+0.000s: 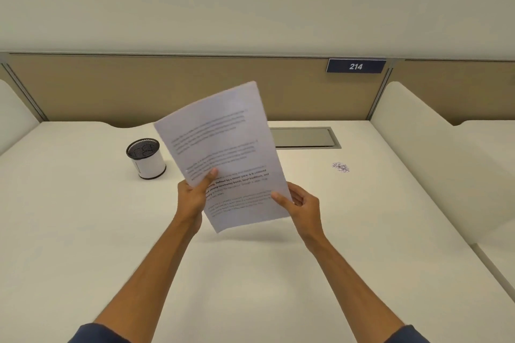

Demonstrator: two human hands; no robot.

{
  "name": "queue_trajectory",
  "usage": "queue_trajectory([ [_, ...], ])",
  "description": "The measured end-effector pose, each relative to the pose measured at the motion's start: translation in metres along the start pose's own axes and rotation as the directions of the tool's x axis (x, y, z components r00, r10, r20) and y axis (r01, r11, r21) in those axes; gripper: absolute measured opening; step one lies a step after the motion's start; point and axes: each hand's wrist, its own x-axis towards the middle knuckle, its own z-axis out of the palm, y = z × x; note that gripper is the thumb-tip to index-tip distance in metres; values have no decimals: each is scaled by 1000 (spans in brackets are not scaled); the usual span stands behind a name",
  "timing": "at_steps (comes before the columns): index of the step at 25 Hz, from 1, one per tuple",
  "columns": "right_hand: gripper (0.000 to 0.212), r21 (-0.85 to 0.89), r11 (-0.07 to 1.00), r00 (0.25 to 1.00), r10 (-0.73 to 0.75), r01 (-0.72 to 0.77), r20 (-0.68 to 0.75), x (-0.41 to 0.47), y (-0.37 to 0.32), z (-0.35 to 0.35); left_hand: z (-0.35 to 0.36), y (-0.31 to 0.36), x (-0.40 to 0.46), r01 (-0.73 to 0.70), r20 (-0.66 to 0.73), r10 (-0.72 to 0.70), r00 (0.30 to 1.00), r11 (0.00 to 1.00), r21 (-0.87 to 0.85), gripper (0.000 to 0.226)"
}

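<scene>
A printed sheet of paper (223, 145), possibly a thin stack, is held up above the white desk (250, 273), tilted with its top leaning left. My left hand (193, 195) pinches its lower left edge, thumb on the printed face. My right hand (302, 203) grips the lower right edge, thumb on the front and fingers behind. The sheet's bottom corner hangs free between the hands, casting a shadow on the desk.
A white cylindrical holder with a black mesh rim (146, 159) stands left of the paper. A small heap of paper clips (340, 167) lies to the right. A grey cable hatch (305, 138) sits behind. A partition with a "214" sign (356, 66) and side dividers enclose the desk.
</scene>
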Motion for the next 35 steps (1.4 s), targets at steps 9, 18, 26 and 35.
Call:
queue_trajectory([
  [9,20,292,936,981,184,-195,65,-9,-1,39,14,-4,-5,201,76,-187,979,877,-437,44],
  [18,11,51,999,1000,4,-3,-16,12,-28,-13,-54,54,30,19,-57,-17,998,999,37,22],
  [26,9,-166,984,997,-69,60,-46,6,-8,-15,-60,19,29,107,119,-138,983,966,236,27],
  [35,11,-101,992,985,61,-78,-159,-7,39,-13,-72,-46,6,158,35,-178,983,934,320,29],
])
